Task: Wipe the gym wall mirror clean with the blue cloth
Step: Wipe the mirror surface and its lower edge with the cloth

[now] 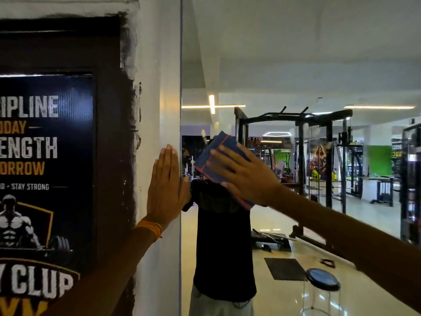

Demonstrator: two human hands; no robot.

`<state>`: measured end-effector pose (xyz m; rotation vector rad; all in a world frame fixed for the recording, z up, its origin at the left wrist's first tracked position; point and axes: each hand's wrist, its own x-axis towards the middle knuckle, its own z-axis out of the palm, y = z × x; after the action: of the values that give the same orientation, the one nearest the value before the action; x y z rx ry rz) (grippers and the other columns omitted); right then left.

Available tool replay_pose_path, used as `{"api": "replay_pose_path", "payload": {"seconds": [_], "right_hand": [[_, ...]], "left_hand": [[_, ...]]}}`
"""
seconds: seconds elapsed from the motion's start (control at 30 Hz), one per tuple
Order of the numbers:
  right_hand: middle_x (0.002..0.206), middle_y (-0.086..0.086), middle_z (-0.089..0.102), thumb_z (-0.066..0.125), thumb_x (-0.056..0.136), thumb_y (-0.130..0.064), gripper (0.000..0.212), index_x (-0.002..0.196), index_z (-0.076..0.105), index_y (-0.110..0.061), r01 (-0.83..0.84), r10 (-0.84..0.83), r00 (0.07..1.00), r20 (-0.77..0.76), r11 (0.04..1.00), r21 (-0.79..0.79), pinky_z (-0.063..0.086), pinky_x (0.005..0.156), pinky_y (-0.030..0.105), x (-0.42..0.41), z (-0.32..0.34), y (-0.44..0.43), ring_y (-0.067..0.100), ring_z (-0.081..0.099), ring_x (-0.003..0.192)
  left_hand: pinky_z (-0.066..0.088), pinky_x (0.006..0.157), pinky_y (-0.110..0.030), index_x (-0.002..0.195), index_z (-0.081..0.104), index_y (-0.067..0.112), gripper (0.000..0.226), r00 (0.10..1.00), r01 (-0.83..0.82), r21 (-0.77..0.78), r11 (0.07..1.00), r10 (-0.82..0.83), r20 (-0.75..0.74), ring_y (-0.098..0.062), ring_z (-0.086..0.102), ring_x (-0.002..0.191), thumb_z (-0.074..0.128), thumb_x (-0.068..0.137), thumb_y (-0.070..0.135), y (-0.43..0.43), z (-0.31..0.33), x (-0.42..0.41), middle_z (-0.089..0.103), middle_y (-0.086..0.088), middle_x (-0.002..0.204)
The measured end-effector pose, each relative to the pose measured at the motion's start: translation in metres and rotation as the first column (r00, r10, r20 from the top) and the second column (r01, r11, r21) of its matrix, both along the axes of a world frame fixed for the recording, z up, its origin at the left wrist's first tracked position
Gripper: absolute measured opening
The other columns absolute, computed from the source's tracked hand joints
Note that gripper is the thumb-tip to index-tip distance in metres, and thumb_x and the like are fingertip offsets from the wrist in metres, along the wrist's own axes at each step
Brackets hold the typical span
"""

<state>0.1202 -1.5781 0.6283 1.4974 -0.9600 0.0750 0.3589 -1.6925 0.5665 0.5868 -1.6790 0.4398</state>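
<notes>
The wall mirror (296, 65) fills the right two thirds of the view, its left edge running down at the white wall. A folded blue cloth (213, 156) with red stitching lies flat against the glass near that left edge. My right hand (241, 172) presses the cloth to the mirror with straight, spread fingers. My left hand (166, 185) lies flat on the white wall right beside the mirror's edge, fingers straight and together, an orange band at the wrist. The cloth and my right hand cover the head of my own reflection.
A dark gym poster (45, 167) hangs on the wall at the left. The mirror reflects a black power rack (300, 156), a round stool (322, 279), a floor mat (286, 269) and ceiling lights.
</notes>
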Motion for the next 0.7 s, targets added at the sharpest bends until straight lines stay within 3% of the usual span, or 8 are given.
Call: {"api": "replay_pose_path", "payload": {"seconds": [0.07,0.2,0.27,0.4,0.47,0.57,0.63,0.7], "right_hand": [[0.172,0.011,0.004,0.045,0.107,-0.038,0.073,0.164,0.003,-0.022,0.022,-0.021,1.0,0.016,0.995,-0.096,-0.002,0.129,0.054,-0.014,0.043,0.004,0.033,0.001,0.16],[0.174,0.011,0.002,0.011,0.108,-0.05,0.063,0.164,-0.003,-0.025,0.106,0.153,0.746,0.648,0.933,-0.343,-0.001,0.129,0.052,0.002,0.108,0.015,0.03,0.001,0.16],[0.174,0.011,-0.002,0.002,0.107,-0.049,0.064,0.165,-0.004,-0.022,0.086,0.108,0.826,0.553,0.945,-0.314,0.005,0.129,0.056,0.025,0.075,-0.001,0.031,-0.001,0.16],[0.173,0.008,0.001,0.004,0.11,-0.049,0.06,0.164,0.001,-0.024,0.022,-0.02,0.999,0.036,0.999,-0.04,-0.001,0.13,0.051,0.012,0.045,-0.008,0.028,0.0,0.16],[0.173,0.01,0.007,0.008,0.11,-0.048,0.059,0.164,0.003,-0.023,0.061,-0.036,0.987,0.154,0.986,-0.157,-0.003,0.129,0.049,-0.001,0.088,-0.003,0.03,0.001,0.16],[0.174,0.01,0.001,0.008,0.109,-0.05,0.063,0.166,0.0,-0.023,0.145,0.085,0.791,0.605,0.936,-0.321,-0.005,0.128,0.048,0.013,0.12,0.004,0.028,-0.001,0.161],[0.174,0.011,-0.003,0.007,0.109,-0.049,0.064,0.166,-0.003,-0.021,0.132,0.054,0.851,0.522,0.94,-0.314,-0.003,0.129,0.05,0.031,0.091,-0.009,0.029,-0.004,0.16],[0.174,0.011,-0.001,0.009,0.11,-0.05,0.064,0.166,-0.001,-0.021,0.082,-0.054,0.977,0.207,0.988,-0.13,0.0,0.13,0.052,0.031,0.05,-0.013,0.03,-0.004,0.16]], "left_hand": [[0.002,0.131,-0.038,0.164,0.012,0.003,0.071,1.0,0.017,-0.009,1.0,-0.017,0.011,-0.024,0.001,0.161,0.045,0.105,0.025,-0.001,0.005,0.001,0.003,-0.009,0.173],[-0.001,0.13,-0.035,0.163,0.014,0.003,0.069,1.0,0.014,-0.022,1.0,-0.014,0.003,-0.022,-0.001,0.161,0.044,0.105,0.023,-0.005,0.009,0.001,0.006,-0.01,0.173],[-0.002,0.13,-0.033,0.163,0.015,0.003,0.067,1.0,0.03,-0.023,0.999,-0.03,-0.006,-0.02,-0.001,0.161,0.042,0.106,0.024,-0.007,0.016,0.001,0.007,-0.009,0.173],[-0.002,0.13,-0.033,0.164,0.013,0.002,0.065,0.999,0.029,-0.05,0.998,-0.028,0.023,-0.021,-0.001,0.161,0.038,0.107,0.022,-0.009,0.041,0.004,0.005,-0.008,0.173],[-0.001,0.131,-0.037,0.164,0.011,0.003,0.064,0.999,0.014,-0.062,0.998,-0.012,0.041,-0.022,-0.002,0.161,0.036,0.108,0.024,-0.009,0.049,0.005,0.004,-0.009,0.174],[0.0,0.131,-0.041,0.164,0.01,0.004,0.063,0.998,0.04,-0.062,0.997,-0.036,0.057,-0.022,-0.003,0.161,0.032,0.109,0.026,-0.011,0.055,0.008,0.004,-0.008,0.174],[-0.002,0.131,-0.038,0.164,0.009,0.004,0.063,0.997,0.066,-0.064,0.996,-0.063,0.052,-0.02,-0.004,0.16,0.03,0.109,0.027,-0.012,0.061,0.01,0.003,-0.007,0.174],[-0.004,0.13,-0.036,0.164,0.009,0.004,0.063,0.996,0.084,-0.069,0.994,-0.082,0.038,-0.019,-0.004,0.16,0.031,0.11,0.026,-0.014,0.071,0.011,0.002,-0.007,0.174]]}}
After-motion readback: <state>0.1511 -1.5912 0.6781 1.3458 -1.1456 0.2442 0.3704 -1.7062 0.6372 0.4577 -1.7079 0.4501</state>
